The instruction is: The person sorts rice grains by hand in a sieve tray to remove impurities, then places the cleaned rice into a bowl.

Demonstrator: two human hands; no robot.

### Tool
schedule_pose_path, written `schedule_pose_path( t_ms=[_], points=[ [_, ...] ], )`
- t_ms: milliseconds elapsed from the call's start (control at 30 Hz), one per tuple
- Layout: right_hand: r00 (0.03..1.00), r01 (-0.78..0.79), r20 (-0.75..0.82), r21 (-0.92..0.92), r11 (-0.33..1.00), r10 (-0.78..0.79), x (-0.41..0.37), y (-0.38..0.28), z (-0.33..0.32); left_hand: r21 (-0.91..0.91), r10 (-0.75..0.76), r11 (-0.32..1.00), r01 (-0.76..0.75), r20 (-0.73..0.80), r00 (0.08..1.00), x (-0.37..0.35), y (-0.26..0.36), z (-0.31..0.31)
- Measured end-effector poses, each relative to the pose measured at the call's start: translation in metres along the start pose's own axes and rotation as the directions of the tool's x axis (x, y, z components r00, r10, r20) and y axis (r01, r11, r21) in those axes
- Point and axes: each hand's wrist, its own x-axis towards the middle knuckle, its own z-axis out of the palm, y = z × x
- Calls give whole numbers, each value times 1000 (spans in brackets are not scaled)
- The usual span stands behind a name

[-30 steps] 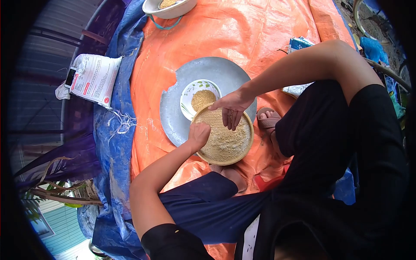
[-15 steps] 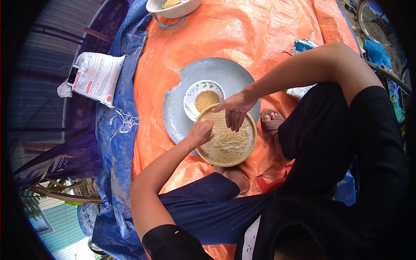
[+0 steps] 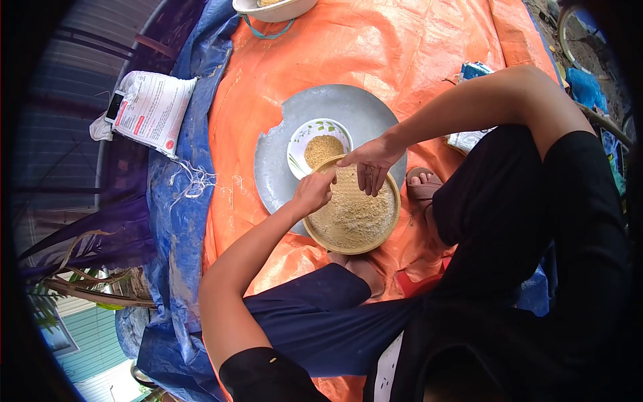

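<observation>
A round woven tray [image 3: 388, 232] holds pale husks and grain meal [image 3: 358, 218]. It overlaps the near edge of a white bowl with a green leaf pattern [image 3: 298, 144], in which golden grain [image 3: 323, 151] is heaped. My left hand [image 3: 313, 193] is over the tray's left rim with fingers curled closed; whatever is inside them is hidden. At the upper right rim, my right hand [image 3: 376, 161] is open, fingers stretched downward over the husks. Small grains seem to lie on its fingers.
Under the bowl is a grey round sheet [image 3: 268, 181] with a broken edge, on an orange tarp [image 3: 321, 57]. A larger basin [image 3: 284, 10] stands at the top. A white printed sack [image 3: 155, 110] with a phone on it lies left. My sandalled foot [image 3: 423, 185] is right of the tray.
My left hand has shifted slightly upward, and a finger now reaches closer to my right thumb. The right hand remains open over the tray. The whole view has moved a little.
</observation>
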Motion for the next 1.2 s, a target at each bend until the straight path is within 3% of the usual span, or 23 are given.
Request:
schedule_pose_path(
  t_ms=[1200],
  points=[
    [1000,-2,-21,-4,1000,2,-3,4,-2,-25,-5,1000,8,95,995,-1,-12,16]
  ],
)
